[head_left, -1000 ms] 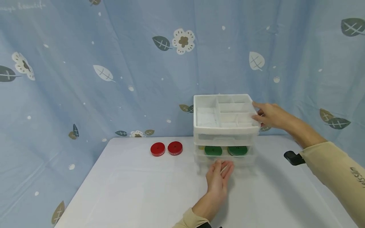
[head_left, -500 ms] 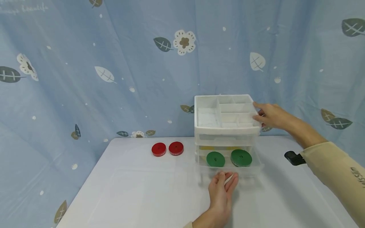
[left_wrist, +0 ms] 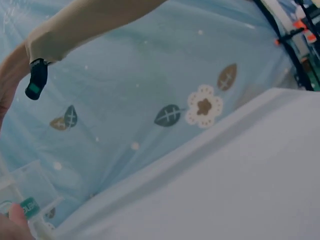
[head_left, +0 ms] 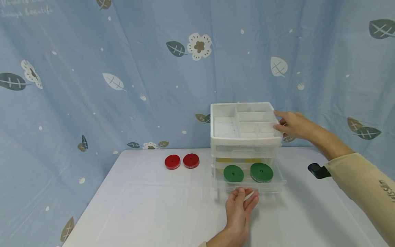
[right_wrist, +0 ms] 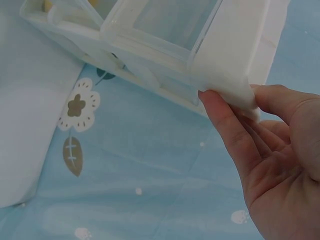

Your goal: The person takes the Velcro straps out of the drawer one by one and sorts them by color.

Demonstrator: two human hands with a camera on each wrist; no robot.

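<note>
A white plastic drawer unit stands at the back of the table, with clear drawers and a divided top tray. One lower clear drawer is pulled out toward me. In it lie two flat round green discs with white print on their sides. My left hand pinches this drawer's front edge, thumb uppermost. At the upper right, my right hand grips the rim of the unit's top; the right wrist view shows the thumb above and fingers underneath the white edge.
Two flat red discs lie side by side on the white table, left of the unit. Yellow patches show inside the drawer unit behind the green discs. A blue patterned curtain hangs directly behind the table.
The lower drawer has slid out toward me with my left hand on its front, bringing the green discs into fuller view. My right hand has stayed at the unit's rim.
</note>
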